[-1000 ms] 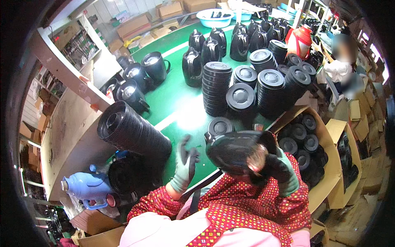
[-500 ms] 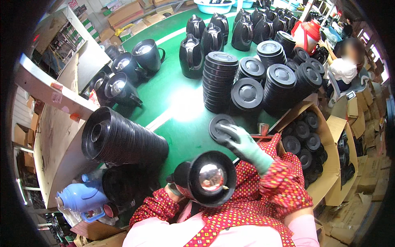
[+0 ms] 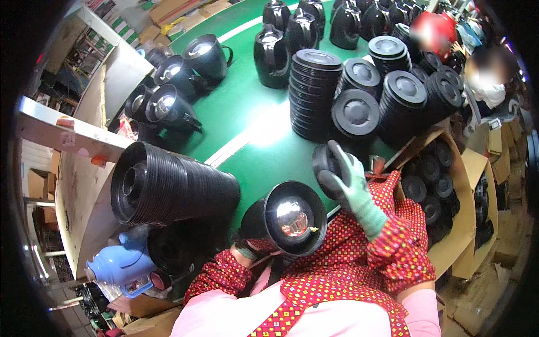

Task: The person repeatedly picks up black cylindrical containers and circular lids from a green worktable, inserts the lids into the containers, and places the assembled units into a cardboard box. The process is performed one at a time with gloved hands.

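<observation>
My left hand [image 3: 245, 252], in a green glove and mostly hidden behind a black jug body [image 3: 254, 220], grips that jug by its side. The jug's open end faces up toward me and shows a shiny silver, mirror-like inner wall. To its right my right hand [image 3: 355, 188], in a pale green glove with dark fingertips, is closed on a round black lid-like disc [image 3: 322, 168]. The disc stands tilted on edge, apart from the jug, above the green table [image 3: 247, 182]. Stacks of similar black discs [image 3: 315, 95] rise just beyond it.
A long leaning stack of black rings [image 3: 174, 182] lies at left, with a blue jug [image 3: 120, 264] below it. Black jugs [image 3: 272, 59] stand farther back. At right is a cardboard box [image 3: 449, 253] of black discs. A small metal cup [image 3: 377, 164] sits near my right hand. Another person sits far right.
My right hand has raised the disc and turned it from nearly flat to on edge, moving it rightward. The jug in my left hand has tilted slightly. The whole view has shifted a little.
</observation>
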